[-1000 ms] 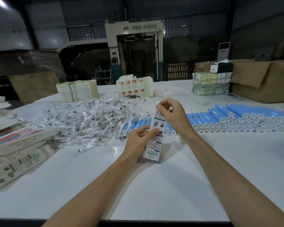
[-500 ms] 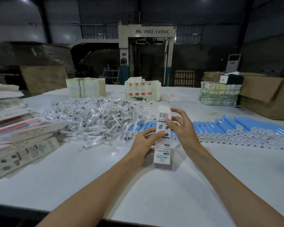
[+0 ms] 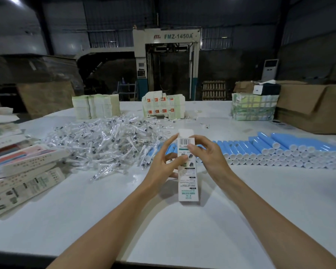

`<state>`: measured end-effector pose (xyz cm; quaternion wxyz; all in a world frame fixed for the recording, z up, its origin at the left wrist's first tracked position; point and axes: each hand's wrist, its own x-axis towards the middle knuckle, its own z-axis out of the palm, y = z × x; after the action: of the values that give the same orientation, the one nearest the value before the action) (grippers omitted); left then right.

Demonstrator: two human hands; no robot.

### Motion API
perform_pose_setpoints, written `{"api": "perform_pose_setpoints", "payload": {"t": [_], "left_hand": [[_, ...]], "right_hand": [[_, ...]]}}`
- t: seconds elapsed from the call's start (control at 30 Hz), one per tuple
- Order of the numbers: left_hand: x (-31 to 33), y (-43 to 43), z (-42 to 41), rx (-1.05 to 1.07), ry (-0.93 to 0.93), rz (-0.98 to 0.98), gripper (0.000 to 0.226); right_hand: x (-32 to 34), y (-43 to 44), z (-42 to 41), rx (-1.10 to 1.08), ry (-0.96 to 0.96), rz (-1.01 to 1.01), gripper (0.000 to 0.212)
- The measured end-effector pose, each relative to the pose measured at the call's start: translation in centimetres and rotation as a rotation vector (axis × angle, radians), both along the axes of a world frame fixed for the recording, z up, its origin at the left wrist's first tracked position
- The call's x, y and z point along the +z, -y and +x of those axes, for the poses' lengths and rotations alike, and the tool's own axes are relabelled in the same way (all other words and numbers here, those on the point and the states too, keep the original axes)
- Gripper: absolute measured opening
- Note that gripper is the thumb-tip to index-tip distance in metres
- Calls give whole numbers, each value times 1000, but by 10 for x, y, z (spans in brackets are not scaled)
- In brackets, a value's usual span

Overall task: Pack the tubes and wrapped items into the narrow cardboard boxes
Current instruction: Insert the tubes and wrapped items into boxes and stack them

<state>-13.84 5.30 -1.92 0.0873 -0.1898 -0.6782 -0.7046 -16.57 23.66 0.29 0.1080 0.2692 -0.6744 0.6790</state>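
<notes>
A narrow white cardboard box [image 3: 188, 181] with a barcode and green print stands nearly upright on the white table [image 3: 182, 230], its top flap open. My left hand [image 3: 163, 164] grips its left side, thumb across the front. My right hand [image 3: 208, 152] pinches the upper right edge by the barcode. Behind the hands, blue tubes [image 3: 279, 150] with white caps lie in rows to the right. A heap of clear-wrapped items [image 3: 105, 140] spreads to the left.
Flat printed box blanks [image 3: 21, 171] are stacked at the left edge. Bundles of cartons [image 3: 95, 108], a red-marked pack [image 3: 163, 107] and a wrapped green stack [image 3: 254, 109] stand at the back. Brown cardboard boxes [image 3: 314, 107] sit at the far right.
The box has been turned more upright and straight, its flap now open at the top. My right hand slid from the top end down to the upper right edge.
</notes>
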Motion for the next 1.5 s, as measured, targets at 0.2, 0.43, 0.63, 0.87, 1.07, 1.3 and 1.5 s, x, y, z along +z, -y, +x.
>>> {"api": "perform_pose_setpoints", "payload": {"t": [0.2, 0.43, 0.63, 0.87, 1.07, 1.3, 1.5], "left_hand": [[2, 6, -1, 14, 15, -56, 61], [2, 10, 0, -21, 89, -94, 67], [5, 10, 2, -110, 118, -107, 61], [7, 12, 2, -140, 132, -105, 59], [6, 14, 2, -135, 127, -111, 63], [8, 12, 5, -99, 70, -197, 60], [10, 7, 7, -50, -15, -235, 61]], "right_hand": [[5, -4, 6, 56, 35, 100, 22], [6, -8, 4, 72, 76, 195, 21], [6, -17, -9, -56, 100, 0, 18], [8, -22, -7, -29, 17, 91, 10], [9, -20, -6, -118, -125, 180, 11], [13, -17, -6, -58, 66, -53, 23], [17, -13, -4, 69, 300, -303, 16]]}}
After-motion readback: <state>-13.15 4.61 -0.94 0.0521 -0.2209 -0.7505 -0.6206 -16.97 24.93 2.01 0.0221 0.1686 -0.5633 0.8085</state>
